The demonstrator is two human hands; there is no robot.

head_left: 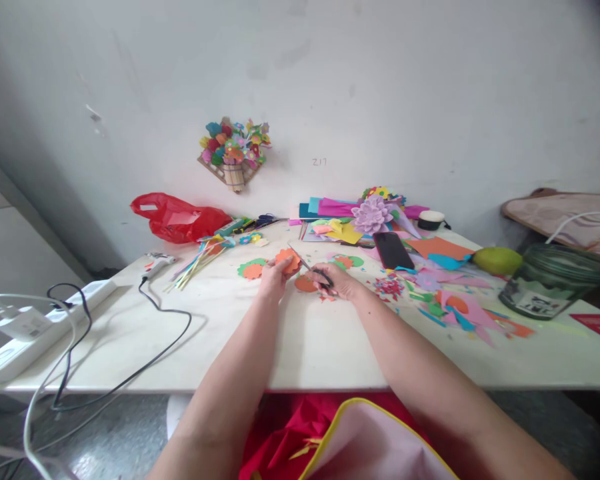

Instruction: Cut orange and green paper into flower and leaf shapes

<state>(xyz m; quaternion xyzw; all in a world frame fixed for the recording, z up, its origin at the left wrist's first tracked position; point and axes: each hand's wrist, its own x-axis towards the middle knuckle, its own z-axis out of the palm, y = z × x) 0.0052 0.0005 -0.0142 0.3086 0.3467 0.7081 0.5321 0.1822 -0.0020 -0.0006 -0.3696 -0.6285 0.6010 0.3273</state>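
Between the fingers of my left hand point(274, 279) is an orange scalloped paper piece point(287, 261), held up off the table. My right hand point(338, 280) grips a pair of scissors point(324, 276) by its dark handles, with the blades pointing toward the orange piece. Whether the blades touch its edge I cannot tell. Below the scissors lies an orange round piece point(306, 284). Left of my left hand, green and orange scalloped pieces point(253, 269) rest on the table. Behind my right hand are more green and orange pieces point(347, 261).
A phone point(393, 251), coloured scraps point(450, 303) and a green glass jar point(545, 283) stand to the right. At left are a glue gun point(159, 266) with its cord, a power strip point(50, 327) and paper strips point(200, 263). A red plastic bag point(180, 219) sits at the back.
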